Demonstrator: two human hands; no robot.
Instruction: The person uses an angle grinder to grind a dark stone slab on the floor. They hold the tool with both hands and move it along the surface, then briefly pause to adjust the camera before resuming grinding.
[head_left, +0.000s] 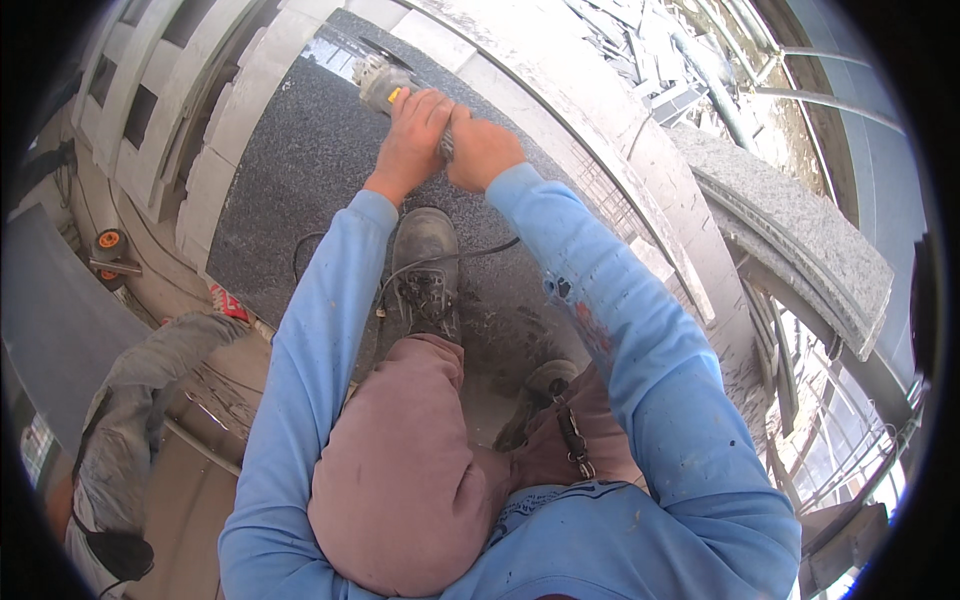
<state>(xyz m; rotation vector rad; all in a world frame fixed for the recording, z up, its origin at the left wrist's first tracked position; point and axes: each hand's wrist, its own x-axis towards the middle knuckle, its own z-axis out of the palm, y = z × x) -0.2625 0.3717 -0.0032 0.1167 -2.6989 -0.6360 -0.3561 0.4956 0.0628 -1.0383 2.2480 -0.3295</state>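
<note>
Both my hands grip an angle grinder (376,82) over a dark speckled stone slab (290,150). My left hand (412,138) is closed round the body of the tool, close behind its head. Behind it, my right hand (484,150) wraps the rear of the grinder, near where the cord leaves. The thin disc (385,52) at the front sits at the slab's far part; whether it touches the stone I cannot tell. A black cord (470,252) loops back across the slab and over my shoe (426,255), which is planted on the stone.
Pale slotted blocks (150,100) stand at the far left. Stacked granite slabs (800,230) lean at the right, with rubble (640,50) beyond them. At the left are a small orange-hubbed wheel (110,243) and another person's grey trouser leg (140,400).
</note>
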